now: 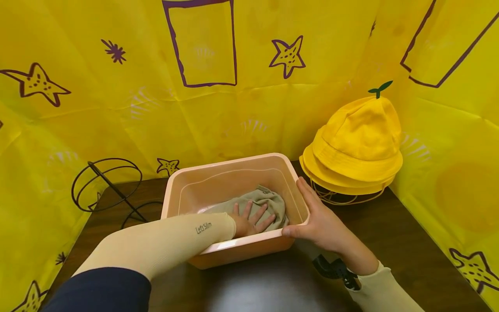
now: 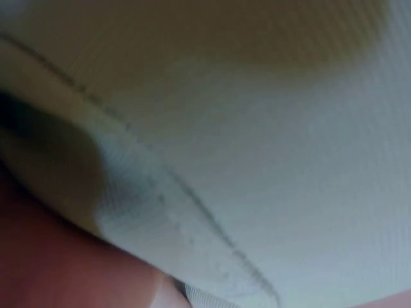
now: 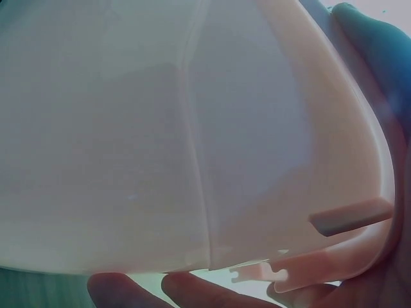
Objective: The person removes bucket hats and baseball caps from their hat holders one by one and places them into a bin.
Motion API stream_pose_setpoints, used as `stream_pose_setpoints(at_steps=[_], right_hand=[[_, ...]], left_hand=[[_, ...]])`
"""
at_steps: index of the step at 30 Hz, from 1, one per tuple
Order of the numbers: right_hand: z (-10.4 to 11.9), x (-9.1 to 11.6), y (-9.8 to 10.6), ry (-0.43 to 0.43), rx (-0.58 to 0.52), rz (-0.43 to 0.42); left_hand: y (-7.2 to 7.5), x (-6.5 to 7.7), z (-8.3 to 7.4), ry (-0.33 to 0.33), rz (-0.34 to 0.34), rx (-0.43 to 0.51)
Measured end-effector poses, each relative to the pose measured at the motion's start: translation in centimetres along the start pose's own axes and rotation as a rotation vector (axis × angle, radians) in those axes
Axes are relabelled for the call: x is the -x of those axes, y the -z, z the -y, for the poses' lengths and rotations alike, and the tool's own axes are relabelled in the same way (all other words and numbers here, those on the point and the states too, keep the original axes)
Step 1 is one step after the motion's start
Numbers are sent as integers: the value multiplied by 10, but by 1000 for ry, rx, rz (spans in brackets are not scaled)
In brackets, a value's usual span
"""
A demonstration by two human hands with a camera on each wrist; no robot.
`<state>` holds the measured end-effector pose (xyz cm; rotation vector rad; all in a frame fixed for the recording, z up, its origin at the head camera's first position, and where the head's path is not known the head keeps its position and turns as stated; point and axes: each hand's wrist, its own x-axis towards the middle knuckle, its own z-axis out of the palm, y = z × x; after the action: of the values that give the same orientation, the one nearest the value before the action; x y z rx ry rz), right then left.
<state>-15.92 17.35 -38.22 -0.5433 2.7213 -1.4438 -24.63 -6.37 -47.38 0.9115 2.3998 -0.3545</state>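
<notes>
A pink plastic basin (image 1: 230, 167) stands on the dark table, with a crumpled grey-green cloth (image 1: 274, 201) inside it. My left hand (image 1: 251, 219) reaches over the near rim and rests on the cloth, fingers spread and straight. At the basin's near right corner my right hand (image 1: 321, 221) grips the rim, thumb on the front edge and fingers along the right side. The right wrist view shows the basin's smooth outer wall (image 3: 128, 141) with fingers (image 3: 122, 292) against it. Pale, blurred fabric (image 2: 270, 173) fills most of the left wrist view.
Several stacked yellow bucket hats (image 1: 358, 143) stand at the back right, a green sprout on top and thin cords (image 1: 343, 199) below. A black wire stand (image 1: 113, 186) is at the left. Yellow printed cloth (image 1: 253, 104) hangs behind and on both sides of the table (image 1: 390, 242).
</notes>
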Motion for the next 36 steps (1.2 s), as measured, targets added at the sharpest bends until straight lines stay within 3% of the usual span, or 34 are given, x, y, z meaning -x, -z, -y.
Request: stream_pose_setpoints(at_steps=[4, 8, 14, 17, 21, 24, 28, 32, 36], right_hand=[[-2, 0, -1, 13, -3, -3], [-1, 0, -1, 19, 4, -5], [4, 0, 1, 12, 27, -4], [4, 0, 1, -7, 26, 2], [3, 1, 1, -25, 22, 8], [3, 0, 0, -25, 13, 7], [4, 1, -1, -25, 13, 4], [4, 2, 0, -21, 27, 3], [6, 2, 0, -18, 24, 3]], left_hand=[[-4, -4, 0, 3, -4, 58], [0, -4, 1, 2, 29, 64], [32, 13, -2, -24, 122, 65], [54, 23, -1, -100, 140, 72], [86, 53, 2, -119, 145, 181], [100, 87, 4, -2, 130, 205], [102, 132, 11, 104, 56, 177], [95, 181, 25, 78, -122, 231], [74, 223, 39, 65, -385, 343]])
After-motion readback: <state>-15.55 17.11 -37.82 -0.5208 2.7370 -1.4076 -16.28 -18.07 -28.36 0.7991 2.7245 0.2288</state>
